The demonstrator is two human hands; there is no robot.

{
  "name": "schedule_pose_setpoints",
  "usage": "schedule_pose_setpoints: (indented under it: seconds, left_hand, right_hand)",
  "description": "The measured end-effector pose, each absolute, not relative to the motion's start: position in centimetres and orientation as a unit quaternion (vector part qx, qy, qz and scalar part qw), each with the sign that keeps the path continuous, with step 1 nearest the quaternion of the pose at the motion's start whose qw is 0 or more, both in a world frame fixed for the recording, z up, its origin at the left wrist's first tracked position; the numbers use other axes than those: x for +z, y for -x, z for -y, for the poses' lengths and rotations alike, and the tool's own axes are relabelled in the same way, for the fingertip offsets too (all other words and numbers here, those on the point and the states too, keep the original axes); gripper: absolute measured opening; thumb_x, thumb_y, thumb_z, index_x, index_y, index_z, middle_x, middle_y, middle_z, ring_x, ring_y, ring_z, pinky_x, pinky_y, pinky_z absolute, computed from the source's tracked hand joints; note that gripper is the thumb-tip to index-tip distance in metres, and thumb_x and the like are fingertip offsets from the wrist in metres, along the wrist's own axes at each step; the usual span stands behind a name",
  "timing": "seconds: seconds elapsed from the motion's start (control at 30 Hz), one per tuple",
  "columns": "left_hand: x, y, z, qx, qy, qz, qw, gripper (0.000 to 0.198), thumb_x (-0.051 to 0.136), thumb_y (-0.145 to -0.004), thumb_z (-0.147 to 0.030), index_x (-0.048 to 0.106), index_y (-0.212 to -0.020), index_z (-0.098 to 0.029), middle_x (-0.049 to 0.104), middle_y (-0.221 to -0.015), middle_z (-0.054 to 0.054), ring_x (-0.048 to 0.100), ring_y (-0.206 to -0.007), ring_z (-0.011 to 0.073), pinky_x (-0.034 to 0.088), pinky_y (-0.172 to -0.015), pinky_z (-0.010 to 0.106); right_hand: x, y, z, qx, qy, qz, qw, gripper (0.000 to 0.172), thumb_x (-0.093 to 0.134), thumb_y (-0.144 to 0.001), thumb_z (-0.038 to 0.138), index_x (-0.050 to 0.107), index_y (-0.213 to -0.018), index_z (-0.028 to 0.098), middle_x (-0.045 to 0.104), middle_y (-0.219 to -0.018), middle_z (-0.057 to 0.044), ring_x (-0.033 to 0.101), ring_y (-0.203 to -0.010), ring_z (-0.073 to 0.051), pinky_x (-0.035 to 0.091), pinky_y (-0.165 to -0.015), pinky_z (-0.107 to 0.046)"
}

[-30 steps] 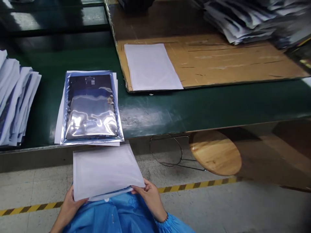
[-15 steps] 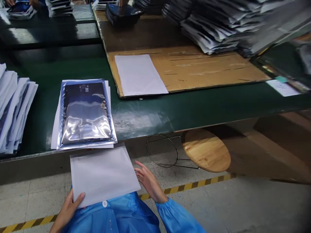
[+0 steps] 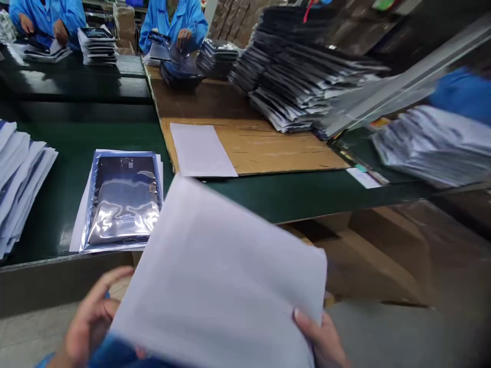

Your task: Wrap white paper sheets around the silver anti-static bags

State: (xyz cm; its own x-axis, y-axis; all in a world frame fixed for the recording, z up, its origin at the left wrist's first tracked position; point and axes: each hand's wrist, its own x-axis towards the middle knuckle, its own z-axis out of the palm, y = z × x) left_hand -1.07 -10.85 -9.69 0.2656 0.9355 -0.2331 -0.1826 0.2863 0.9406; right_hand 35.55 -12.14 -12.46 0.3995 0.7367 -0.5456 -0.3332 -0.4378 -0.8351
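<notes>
White sheet point(image 3: 226, 286) is held tilted before the green desk point(image 3: 291, 194), its lower right corner pinched by the right hand point(image 3: 322, 340). The left hand point(image 3: 90, 322) is blurred at its left edge, so its grip cannot be told. A silver bag point(image 3: 123, 199) is laid on the desk behind.

Left hand point(image 3: 90, 321) fingers spread, right hand point(image 3: 321, 340) gripping
</notes>
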Motion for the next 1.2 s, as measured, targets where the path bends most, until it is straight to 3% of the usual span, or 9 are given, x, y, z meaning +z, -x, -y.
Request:
schedule_pose_setpoints:
  seconds: [0.07,0.17,0.3,0.4,0.57,0.77,0.9,1.03,1.2]
  left_hand:
    - [-7.4,1.4,7.4,0.501,-0.459,-0.454,0.577,0.068,0.039,-0.077,-0.072,0.055,-0.121,-0.022,0.069,-0.062,0.004,0.063,-0.052,0.022,0.053,-0.056,0.036]
    - [-5.7,2.6,3.8,0.51,-0.477,-0.63,0.339,0.034,0.057,-0.079,-0.05,0.063,-0.1,-0.023,0.071,-0.079,0.002,0.066,-0.079,0.0212,0.051,-0.079,0.033]
    - [-7.3,5.1,1.9,0.407,-0.498,-0.74,0.197,0.042,0.054,-0.077,-0.054,0.061,-0.105,-0.023,0.065,-0.107,0.007,0.063,-0.097,0.0265,0.052,-0.073,0.033]
    - [-9.2,6.3,1.6,0.343,-0.546,-0.751,0.142,0.047,0.047,-0.08,-0.055,0.057,-0.111,-0.021,0.062,-0.108,0.01,0.062,-0.096,0.0279,0.051,-0.074,0.037]
    - [-9.3,6.9,0.7,0.29,-0.529,-0.785,0.142,0.05,0.046,-0.076,-0.061,0.056,-0.102,-0.019,0.062,-0.092,0.008,0.062,-0.08,0.0247,0.051,-0.069,0.037]
    - [-8.7,8.2,-0.6,0.254,-0.58,-0.747,0.203,0.042,0.046,-0.077,-0.062,0.052,-0.083,-0.021,0.055,-0.072,0.001,0.056,-0.066,0.0197,0.047,-0.061,0.031]
    - [-9.0,8.5,-1.1,0.25,-0.591,-0.744,0.185,0.042,0.047,-0.076,-0.062,0.053,-0.08,-0.021,0.055,-0.08,0.004,0.055,-0.074,0.0224,0.047,-0.065,0.034]
    - [-9.3,8.3,-1.1,0.242,-0.597,-0.745,0.172,0.039,0.047,-0.077,-0.06,0.052,-0.08,-0.022,0.053,-0.087,0.006,0.053,-0.087,0.026,0.045,-0.077,0.039]
    - [-8.6,7.2,-0.6,0.301,-0.572,-0.744,0.171,0.03,0.05,-0.077,-0.052,0.054,-0.078,-0.022,0.051,-0.106,0.01,0.045,-0.112,0.0307,0.033,-0.098,0.05]
  right_hand:
    - [-10.7,-33.9,7.3,0.461,0.625,0.148,0.612,0.041,0.081,-0.054,0.042,0.07,-0.088,0.022,0.076,-0.077,-0.003,0.069,-0.07,-0.023,0.058,-0.063,-0.031]
    - [-8.6,-30.7,-1.4,0.421,0.511,0.188,0.725,0.037,0.076,-0.065,0.035,0.067,-0.098,0.02,0.074,-0.095,-0.001,0.066,-0.091,-0.019,0.053,-0.084,-0.029]
    - [-8.6,-27.0,-12.4,0.419,0.455,0.208,0.757,0.026,0.071,-0.073,0.021,0.063,-0.097,0.018,0.07,-0.1,0.0,0.065,-0.092,-0.015,0.052,-0.085,-0.027]
    - [-10.7,-24.8,-18.2,0.445,0.466,0.203,0.737,0.016,0.064,-0.083,0.019,0.061,-0.098,0.015,0.067,-0.098,-0.002,0.065,-0.084,-0.015,0.055,-0.075,-0.032]
    - [-13.9,-23.7,-20.8,0.491,0.478,0.201,0.7,0.024,0.059,-0.089,0.027,0.058,-0.11,0.016,0.062,-0.108,-0.006,0.064,-0.087,-0.019,0.055,-0.072,-0.037]
    - [-14.2,-24.1,-19.5,0.489,0.461,0.19,0.715,0.021,0.059,-0.089,0.026,0.059,-0.108,0.015,0.063,-0.105,-0.005,0.064,-0.084,-0.017,0.056,-0.07,-0.035]
    - [-13.8,-23.9,-19.4,0.492,0.457,0.174,0.72,0.016,0.061,-0.086,0.021,0.06,-0.101,0.015,0.065,-0.098,-0.003,0.064,-0.081,-0.016,0.056,-0.07,-0.034]
    - [-12.4,-24.4,-16.5,0.535,0.454,0.175,0.691,0.017,0.071,-0.075,0.024,0.061,-0.088,0.019,0.067,-0.09,-0.001,0.065,-0.086,-0.016,0.055,-0.081,-0.037]
    - [-11.1,-22.5,-8.4,0.579,0.46,0.237,0.63,0.036,0.077,-0.066,0.034,0.061,-0.098,0.025,0.065,-0.107,-0.003,0.062,-0.095,-0.018,0.052,-0.083,-0.032]
